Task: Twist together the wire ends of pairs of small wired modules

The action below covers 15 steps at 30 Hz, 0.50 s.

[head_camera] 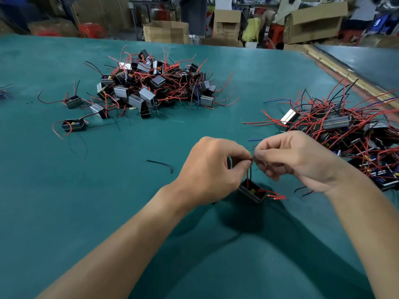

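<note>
Hands meet fingertip to fingertip: left hand (212, 167) and right hand (289, 157) pinch the wire ends (251, 161).

A teal cover spreads over the table (64, 190) beneath and all round the fingers (241, 152). Well beyond them, past the table's far edge, open cardboard boxes (166, 31) and red plastic stools (91, 30) crowd the floor. Far to their right lies a second dark tabletop (362, 61).

both hands (216, 167) (289, 158) pinch wire ends (251, 161) over a module (251, 192) on the green bench (129, 190); module piles (155, 83) (345, 134) lie beyond.
</note>
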### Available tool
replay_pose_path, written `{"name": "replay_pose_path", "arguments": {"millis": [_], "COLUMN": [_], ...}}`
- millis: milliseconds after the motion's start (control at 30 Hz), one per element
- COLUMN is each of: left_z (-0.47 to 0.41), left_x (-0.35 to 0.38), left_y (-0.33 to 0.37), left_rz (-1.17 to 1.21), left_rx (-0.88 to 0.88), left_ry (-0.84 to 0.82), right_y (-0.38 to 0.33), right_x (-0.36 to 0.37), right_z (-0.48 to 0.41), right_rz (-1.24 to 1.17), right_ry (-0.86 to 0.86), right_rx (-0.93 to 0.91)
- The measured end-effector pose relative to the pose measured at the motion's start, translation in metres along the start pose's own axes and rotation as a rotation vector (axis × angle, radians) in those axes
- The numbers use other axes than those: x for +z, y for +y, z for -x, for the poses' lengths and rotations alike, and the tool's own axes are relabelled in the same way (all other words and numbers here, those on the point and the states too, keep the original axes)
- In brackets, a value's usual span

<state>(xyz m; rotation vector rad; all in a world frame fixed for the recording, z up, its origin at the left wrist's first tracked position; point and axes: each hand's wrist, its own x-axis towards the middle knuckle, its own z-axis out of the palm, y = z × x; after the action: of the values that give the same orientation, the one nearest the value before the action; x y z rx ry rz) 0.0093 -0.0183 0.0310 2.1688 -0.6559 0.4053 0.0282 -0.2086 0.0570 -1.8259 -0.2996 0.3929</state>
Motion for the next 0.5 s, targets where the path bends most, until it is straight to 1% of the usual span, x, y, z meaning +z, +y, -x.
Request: {"name": "replay_pose_path", "arguments": {"millis": [100,167,233,300,367,433,500], "left_z": [-0.0032,-0.0046,-0.0058,-0.0055,-0.0039,-0.0022,-0.0011], "left_x": [-0.0028,-0.0037,-0.0039,-0.0039,-0.0024,0.0,0.0018], "left_y": [-0.0025,-0.0028,-0.0023,-0.0024,-0.0016,-0.0007,-0.0006], "left_rz": [0.243,0.329,0.37,0.375,0.343,0.277,0.169], "left_rx": [-0.247,-0.328,-0.361,-0.368,-0.337,-0.264,-0.15], "left_ry": [-0.085,-0.119,-0.133,-0.145,-0.142,-0.099,-0.04], "right_y": [0.0007,0.0022,0.0017,0.001,0.0027,0.0027,0.0024], "right_x": [0.0005,0.0002,-0.0009,-0.0009,-0.0004,0.0012,0.0026], "right_z": [0.0017,0.0017,0.0021,0.0019,0.0005,-0.0002,-0.0011], "right_rz": [0.051,0.086,0.119,0.145,0.168,0.166,0.17], "right_ry": [0.034,0.039,0.063,0.085,0.111,0.14,0.154], "right_rx": [-0.17,-0.228,-0.255,-0.271,-0.284,-0.27,-0.228]}}
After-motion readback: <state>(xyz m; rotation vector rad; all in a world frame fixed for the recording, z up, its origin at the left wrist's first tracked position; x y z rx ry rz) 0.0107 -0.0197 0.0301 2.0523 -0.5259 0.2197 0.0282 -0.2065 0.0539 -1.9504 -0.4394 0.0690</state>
